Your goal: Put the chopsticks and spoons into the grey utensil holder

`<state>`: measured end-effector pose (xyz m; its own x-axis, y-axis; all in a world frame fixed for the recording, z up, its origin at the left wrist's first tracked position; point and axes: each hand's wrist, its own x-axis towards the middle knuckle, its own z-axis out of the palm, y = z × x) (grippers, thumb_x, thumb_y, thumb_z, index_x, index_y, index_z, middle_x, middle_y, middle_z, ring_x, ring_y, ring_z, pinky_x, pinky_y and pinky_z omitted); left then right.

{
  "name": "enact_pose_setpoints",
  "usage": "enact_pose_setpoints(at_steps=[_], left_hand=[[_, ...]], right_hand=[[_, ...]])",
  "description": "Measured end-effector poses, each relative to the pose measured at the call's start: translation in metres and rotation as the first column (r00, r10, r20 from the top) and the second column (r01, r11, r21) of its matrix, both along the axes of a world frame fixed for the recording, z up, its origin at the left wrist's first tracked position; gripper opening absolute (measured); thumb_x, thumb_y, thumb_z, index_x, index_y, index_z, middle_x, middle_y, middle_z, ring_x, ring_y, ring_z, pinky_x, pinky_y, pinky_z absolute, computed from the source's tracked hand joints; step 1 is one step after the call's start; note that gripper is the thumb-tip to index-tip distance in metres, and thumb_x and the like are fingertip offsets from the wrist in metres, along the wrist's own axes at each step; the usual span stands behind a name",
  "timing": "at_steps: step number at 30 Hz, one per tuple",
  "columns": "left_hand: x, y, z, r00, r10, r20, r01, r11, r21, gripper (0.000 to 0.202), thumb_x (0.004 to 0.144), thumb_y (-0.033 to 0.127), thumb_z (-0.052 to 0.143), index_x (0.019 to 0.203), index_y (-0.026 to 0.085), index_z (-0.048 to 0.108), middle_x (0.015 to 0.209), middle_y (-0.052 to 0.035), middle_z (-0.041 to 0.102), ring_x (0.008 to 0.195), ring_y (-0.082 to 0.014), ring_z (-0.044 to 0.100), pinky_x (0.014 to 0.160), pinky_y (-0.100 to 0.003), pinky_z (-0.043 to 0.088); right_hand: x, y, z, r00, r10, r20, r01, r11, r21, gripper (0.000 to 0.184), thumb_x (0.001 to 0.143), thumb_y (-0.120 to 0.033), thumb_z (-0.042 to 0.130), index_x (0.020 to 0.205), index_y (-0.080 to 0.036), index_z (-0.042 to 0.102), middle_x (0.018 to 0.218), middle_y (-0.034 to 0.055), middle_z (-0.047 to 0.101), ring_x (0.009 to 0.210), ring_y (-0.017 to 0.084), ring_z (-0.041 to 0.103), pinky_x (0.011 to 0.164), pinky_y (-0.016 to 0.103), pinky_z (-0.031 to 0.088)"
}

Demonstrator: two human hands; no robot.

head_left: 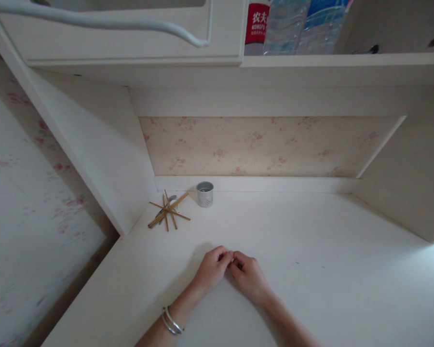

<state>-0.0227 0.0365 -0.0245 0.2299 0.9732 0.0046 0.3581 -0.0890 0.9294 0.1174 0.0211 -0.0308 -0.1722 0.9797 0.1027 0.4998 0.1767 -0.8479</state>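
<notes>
My left hand (210,268) and my right hand (248,274) meet over the white desk (311,299), thumbs and fingers pinched together at the tips. Both are closed. Whatever sits between the fingertips is too small or hidden to make out. Beyond my left hand lies a loose, crossed pile of chopsticks (180,215). Grey metal spoons (172,198) show partly beneath it. To the right of the pile stands an upright silver metal holder (205,198) with small holes in its side, apart from both hands.
A white side panel (104,159) bounds the desk on the left, another panel (412,178) on the right. Overhead, a shelf (329,60) carries plastic water bottles (287,24). A pale curved bar (112,21) crosses the top left.
</notes>
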Motion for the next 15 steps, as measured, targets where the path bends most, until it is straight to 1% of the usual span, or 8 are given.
enact_pose_setpoints(at_steps=[6,11,15], left_hand=[[-0.0007,-0.0005,-0.0002,1.000,0.002,0.002,-0.002,1.000,0.013,0.037,0.088,0.048,0.046,0.070,0.017,0.056,0.065,0.0013,0.053,0.065,-0.0134,0.048,0.061,-0.024,0.034],[-0.0007,-0.0008,0.0005,1.000,0.003,0.000,-0.003,1.000,0.019,0.038,0.088,0.048,0.045,0.069,0.017,0.056,0.065,0.0012,0.054,0.064,-0.0131,0.047,0.060,-0.024,0.034],[-0.0005,-0.0004,-0.0004,1.000,-0.002,0.008,0.002,1.000,0.015,0.037,0.088,0.048,0.046,0.071,0.017,0.057,0.065,0.0011,0.054,0.065,-0.0134,0.048,0.061,-0.024,0.034]], right_hand=[[0.0007,-0.0007,0.0018,1.000,0.002,-0.003,-0.002,1.000,-0.007,0.015,0.078,-0.023,0.046,0.073,-0.020,0.059,0.060,-0.0018,0.057,0.055,0.013,0.048,0.053,0.023,0.032],[0.0009,-0.0017,0.0011,1.000,-0.004,0.001,0.004,1.000,0.009,0.015,0.079,-0.022,0.045,0.072,-0.020,0.058,0.060,-0.0021,0.055,0.056,0.013,0.048,0.054,0.023,0.032],[0.0006,-0.0028,0.0020,1.000,-0.002,-0.004,0.002,1.000,-0.005,0.015,0.080,-0.023,0.046,0.071,-0.020,0.058,0.060,-0.0024,0.054,0.056,0.013,0.047,0.053,0.023,0.031]])
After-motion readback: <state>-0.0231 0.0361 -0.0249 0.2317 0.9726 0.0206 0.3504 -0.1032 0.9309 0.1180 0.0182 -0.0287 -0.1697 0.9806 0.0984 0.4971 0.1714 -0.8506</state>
